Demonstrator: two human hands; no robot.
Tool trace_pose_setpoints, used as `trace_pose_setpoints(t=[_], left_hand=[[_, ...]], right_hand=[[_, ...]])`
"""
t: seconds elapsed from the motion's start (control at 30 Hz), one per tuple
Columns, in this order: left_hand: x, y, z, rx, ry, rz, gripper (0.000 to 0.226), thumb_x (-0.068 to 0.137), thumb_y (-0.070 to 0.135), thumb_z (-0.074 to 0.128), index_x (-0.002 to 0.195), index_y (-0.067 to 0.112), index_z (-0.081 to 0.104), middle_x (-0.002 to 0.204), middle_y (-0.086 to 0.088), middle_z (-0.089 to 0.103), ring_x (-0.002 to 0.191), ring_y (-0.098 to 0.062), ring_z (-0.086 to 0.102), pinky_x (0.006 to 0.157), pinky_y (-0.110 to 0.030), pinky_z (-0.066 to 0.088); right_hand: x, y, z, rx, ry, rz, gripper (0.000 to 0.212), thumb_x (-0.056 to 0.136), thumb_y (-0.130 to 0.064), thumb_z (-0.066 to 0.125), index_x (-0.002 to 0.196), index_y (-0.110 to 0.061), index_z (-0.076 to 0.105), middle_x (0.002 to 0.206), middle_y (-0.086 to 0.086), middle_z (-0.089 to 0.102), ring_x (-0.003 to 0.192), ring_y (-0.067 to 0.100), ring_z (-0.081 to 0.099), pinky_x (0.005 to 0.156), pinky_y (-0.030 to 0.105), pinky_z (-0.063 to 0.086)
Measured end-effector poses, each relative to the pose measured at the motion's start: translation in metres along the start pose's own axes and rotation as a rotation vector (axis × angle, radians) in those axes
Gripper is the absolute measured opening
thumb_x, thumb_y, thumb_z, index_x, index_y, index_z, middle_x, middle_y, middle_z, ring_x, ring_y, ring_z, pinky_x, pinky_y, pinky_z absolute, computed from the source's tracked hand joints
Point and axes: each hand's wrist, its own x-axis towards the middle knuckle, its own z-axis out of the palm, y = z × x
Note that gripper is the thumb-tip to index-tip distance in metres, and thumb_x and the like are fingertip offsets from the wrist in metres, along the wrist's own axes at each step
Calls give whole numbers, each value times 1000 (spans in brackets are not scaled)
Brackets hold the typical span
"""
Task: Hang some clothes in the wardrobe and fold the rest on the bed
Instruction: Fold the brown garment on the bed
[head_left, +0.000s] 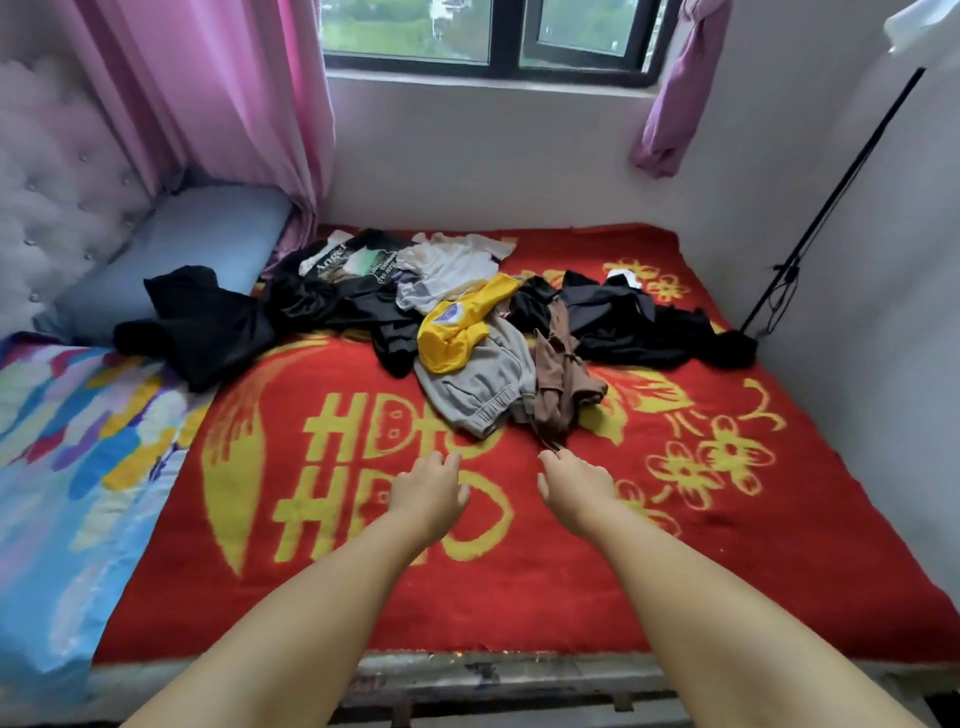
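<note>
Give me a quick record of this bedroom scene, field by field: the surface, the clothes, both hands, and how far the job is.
surface: red blanket with yellow motifs
clothes: unfolded pile at the far side, yellow garment on top
nearest item: brown garment
left hand: holds nothing, reaching toward the pile
right hand: fingertips at the brown garment's trailing end, grip unclear
progress: nothing folded yet

Head camera looks forward and down over the bed (519, 597); close.

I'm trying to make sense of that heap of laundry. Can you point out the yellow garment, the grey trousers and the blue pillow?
yellow garment (457, 325), head view, on its bunched middle.
grey trousers (480, 387), head view, on the leg above the cuff.
blue pillow (208, 228), head view, on its bare top.
</note>
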Motion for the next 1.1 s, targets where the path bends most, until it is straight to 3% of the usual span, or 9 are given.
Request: trace_pose_setpoints(t=[0.33, 0.57, 0.77, 0.9, 1.03, 1.1], left_hand=[[173, 18, 4, 11, -119, 93, 36, 97, 36, 42, 127, 17, 41, 125, -6, 50, 114, -27, 50, 82, -39, 45], [268, 65, 51, 0, -176, 147, 44, 97, 40, 41, 134, 17, 38, 127, -6, 49, 120, -27, 48, 88, -39, 43], [336, 99, 118, 8, -148, 87, 59, 95, 44, 43, 146, 21, 25, 138, -4, 39, 130, -23, 37, 97, -38, 40], [375, 120, 172, 58, -151, 58, 79, 93, 49, 48, 153, 23, 4, 160, -8, 4, 148, -21, 4, 116, -39, 18], [388, 119, 222, 139, -151, 69, 88, 93, 41, 52, 152, 21, -9, 159, -10, -17, 147, -23, -14, 119, -42, 5], [389, 112, 233, 140, -68, 87, 76, 95, 20, 44, 153, 17, -4, 159, -13, -13, 148, -25, -9, 118, -42, 6]], right_hand=[[132, 55, -5, 55, -52, 119, 34, 101, -32, 33, 129, -16, 44, 124, 7, 51, 112, 30, 56, 84, 37, 41], [214, 147, 21, 69, -145, 230, 34, 101, -32, 31, 128, -17, 46, 124, 5, 52, 110, 28, 56, 83, 37, 41], [299, 205, 64, 68, -204, 159, 35, 100, -31, 35, 131, -16, 44, 129, 7, 49, 114, 30, 53, 85, 38, 44], [354, 234, 98, 43, -150, 82, 56, 97, -29, 44, 149, -23, 23, 153, 7, 23, 137, 28, 31, 100, 40, 39], [391, 247, 133, -83, -188, 1, 83, 95, -37, 54, 152, -31, -6, 160, 4, -15, 148, 25, -7, 116, 46, 16], [401, 250, 147, -101, -199, -3, 74, 95, -33, 53, 153, -29, 6, 161, 5, -9, 148, 26, -6, 116, 50, 11]])
